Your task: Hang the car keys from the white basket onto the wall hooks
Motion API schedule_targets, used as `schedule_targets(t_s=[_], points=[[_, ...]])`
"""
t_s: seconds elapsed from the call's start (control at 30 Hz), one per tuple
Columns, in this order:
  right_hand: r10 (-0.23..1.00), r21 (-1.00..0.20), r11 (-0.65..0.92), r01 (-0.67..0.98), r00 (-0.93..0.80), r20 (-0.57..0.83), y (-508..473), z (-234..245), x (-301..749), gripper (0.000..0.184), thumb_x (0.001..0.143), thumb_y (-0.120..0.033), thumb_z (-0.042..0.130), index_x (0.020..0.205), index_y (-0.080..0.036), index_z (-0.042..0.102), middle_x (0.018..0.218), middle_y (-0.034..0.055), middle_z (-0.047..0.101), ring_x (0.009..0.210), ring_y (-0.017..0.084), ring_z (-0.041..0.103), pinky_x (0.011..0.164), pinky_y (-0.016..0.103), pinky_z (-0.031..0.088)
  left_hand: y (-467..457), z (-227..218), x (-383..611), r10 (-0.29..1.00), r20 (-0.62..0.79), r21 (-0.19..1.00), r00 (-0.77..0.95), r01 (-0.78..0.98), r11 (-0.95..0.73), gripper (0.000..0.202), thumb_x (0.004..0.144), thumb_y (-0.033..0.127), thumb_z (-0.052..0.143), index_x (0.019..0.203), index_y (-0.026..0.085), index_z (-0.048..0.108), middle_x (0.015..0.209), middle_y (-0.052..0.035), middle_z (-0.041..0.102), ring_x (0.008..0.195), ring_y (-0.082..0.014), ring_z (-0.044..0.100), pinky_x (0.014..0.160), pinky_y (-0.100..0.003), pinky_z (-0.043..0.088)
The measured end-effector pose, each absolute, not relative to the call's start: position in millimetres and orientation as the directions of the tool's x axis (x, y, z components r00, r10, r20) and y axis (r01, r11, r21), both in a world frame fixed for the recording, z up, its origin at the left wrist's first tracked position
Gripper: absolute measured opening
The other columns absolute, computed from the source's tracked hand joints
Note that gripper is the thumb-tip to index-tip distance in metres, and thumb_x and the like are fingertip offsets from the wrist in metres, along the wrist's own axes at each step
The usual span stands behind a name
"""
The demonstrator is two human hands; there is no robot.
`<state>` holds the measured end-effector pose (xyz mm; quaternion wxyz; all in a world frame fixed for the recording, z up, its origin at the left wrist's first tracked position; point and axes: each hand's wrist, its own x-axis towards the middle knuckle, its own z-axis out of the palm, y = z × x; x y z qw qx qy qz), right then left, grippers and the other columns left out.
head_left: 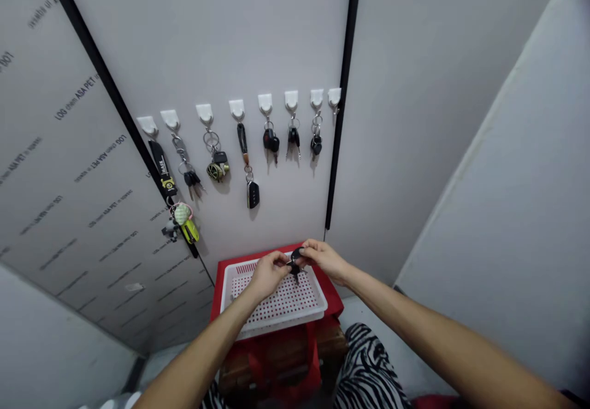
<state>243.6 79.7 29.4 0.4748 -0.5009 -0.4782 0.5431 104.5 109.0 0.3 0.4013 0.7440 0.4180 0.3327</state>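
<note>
My left hand [268,272] and my right hand [324,256] meet above a white perforated tray [281,304]. Both pinch a small black key set [295,262] between their fingertips, held just over the tray's far side. The tray rests on a red cloth [334,298] over a low stand. On the wall above, a row of white hooks [265,103] carries several key sets and fobs. The rightmost hook [334,96] hangs bare.
A black strip [343,98] runs down the wall beside the last hook, and another black strip [104,77] slants at the left. A green and pink keychain charm [184,219] hangs lowest on the left. Zebra-patterned fabric [369,366] lies below the stand.
</note>
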Motion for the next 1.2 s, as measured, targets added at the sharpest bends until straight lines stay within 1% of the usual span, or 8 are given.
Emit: schedule_targets(t_s=[0.13,0.3,0.4,0.47,0.6,0.83,1.03,1.2], points=[[0.991,-0.978,-0.106,-0.18,-0.105,-0.088,76.3,35.6,245.2,0.012,0.06,-0.023,0.046,0.059,-0.016,0.037,0.044,-0.0045,0.053,0.045,0.007,0.05,0.053,0.021,0.037,108.7,8.3,110.7,0.846,0.191,0.924,0.497,0.199,-0.326,0.027,0.053,0.016,0.053,0.08,0.014,0.049,0.076,-0.002,0.054,0.07,-0.0109,0.047,0.065,-0.022,0.036],[0.999,-0.983,-0.035,-0.179,-0.041,-0.028,80.0,37.4,249.2,0.014,0.059,-0.027,0.046,0.061,-0.016,0.037,0.047,-0.0037,0.053,0.047,0.008,0.05,0.056,0.024,0.037,107.9,24.3,116.3,0.85,0.118,0.954,0.513,0.178,-0.24,0.018,0.059,0.02,0.048,0.075,0.011,0.051,0.067,-0.0017,0.052,0.06,-0.0093,0.045,0.057,-0.021,0.036],[0.99,-0.999,0.047,0.015,0.134,0.048,81.3,37.0,257.7,0.012,0.059,-0.026,0.046,0.063,-0.016,0.041,0.054,-0.0012,0.055,0.052,0.009,0.05,0.059,0.026,0.038,110.1,35.3,114.3,0.885,0.111,0.954,0.453,0.202,-0.223,0.017,0.057,0.018,0.049,0.072,0.012,0.049,0.064,0.0002,0.05,0.058,-0.008,0.043,0.057,-0.02,0.034],[0.951,-0.957,0.151,0.248,0.226,0.209,79.0,37.1,262.6,0.015,0.057,-0.023,0.048,0.07,-0.015,0.047,0.068,0.0019,0.056,0.062,0.011,0.05,0.065,0.027,0.036,110.8,41.4,112.5,0.88,0.102,0.951,0.464,0.215,-0.224,0.016,0.056,0.019,0.05,0.07,0.012,0.049,0.062,0.0013,0.049,0.056,-0.0074,0.042,0.055,-0.019,0.033],[0.913,-0.795,0.338,0.504,0.028,0.406,70.0,39.4,261.7,0.019,0.061,-0.021,0.046,0.076,-0.016,0.055,0.076,0.0034,0.055,0.07,0.012,0.048,0.067,0.025,0.035,108.9,47.5,112.8,0.844,0.078,0.957,0.53,0.197,-0.212,0.016,0.056,0.02,0.049,0.07,0.012,0.048,0.058,0.0032,0.045,0.052,-0.0058,0.038,0.052,-0.019,0.032],[0.926,-0.832,0.322,0.453,0.033,0.376,75.3,73.3,272.4,0.014,0.062,-0.025,0.045,0.06,-0.014,0.054,0.057,0.0,0.052,0.055,0.009,0.045,0.054,0.022,0.036,112.7,70.8,131.9,0.814,0.082,0.989,0.575,0.055,-0.138,0.02,0.055,0.017,0.05,0.074,0.013,0.044,0.061,0.0025,0.048,0.053,-0.0058,0.043,0.052,-0.019,0.033],[0.835,-0.879,0.326,0.348,0.33,0.441,100.1,167.5,320.8,0.013,0.056,-0.026,0.05,0.058,-0.013,0.052,0.046,-0.0031,0.046,0.042,0.006,0.038,0.044,0.02,0.033,117.5,139.0,158.8,0.823,0.17,0.968,0.542,0.066,-0.244,0.02,0.059,0.015,0.047,0.078,0.013,0.044,0.06,0.0028,0.047,0.051,-0.0054,0.046,0.049,-0.019,0.031],[0.746,-0.855,0.394,0.337,0.427,0.511,127.5,227.3,338.1,0.011,0.054,-0.023,0.051,0.056,-0.013,0.052,0.046,-0.0025,0.046,0.04,0.005,0.039,0.04,0.019,0.034,113.1,173.9,173.6,0.796,0.24,0.943,0.556,0.061,-0.327,0.018,0.06,0.013,0.046,0.077,0.013,0.044,0.059,0.0028,0.046,0.051,-0.0054,0.046,0.049,-0.019,0.031]])
